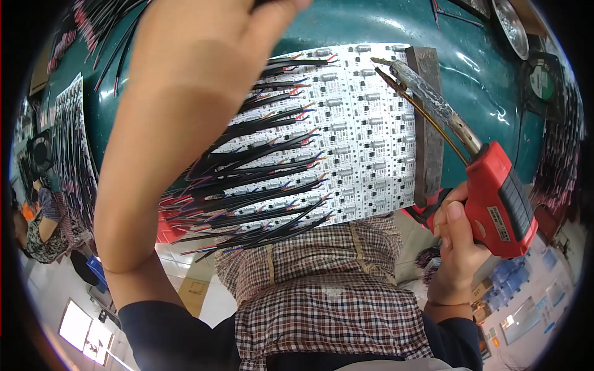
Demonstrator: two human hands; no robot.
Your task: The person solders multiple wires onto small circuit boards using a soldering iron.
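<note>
White board (341,179) looks part done: black wires (272,147) across left, right columns bare; right hand (464,238) wrapped round red soldering gun (492,195); left hand (263,17) cropped, grip unclear

Bright window (75,320) in pale wall (67,287)

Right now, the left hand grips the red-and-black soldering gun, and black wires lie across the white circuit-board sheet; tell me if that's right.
Wrong hand: the head view shows the right hand gripping the red-and-black soldering gun. Black wires do lie across the white circuit-board sheet.
</note>
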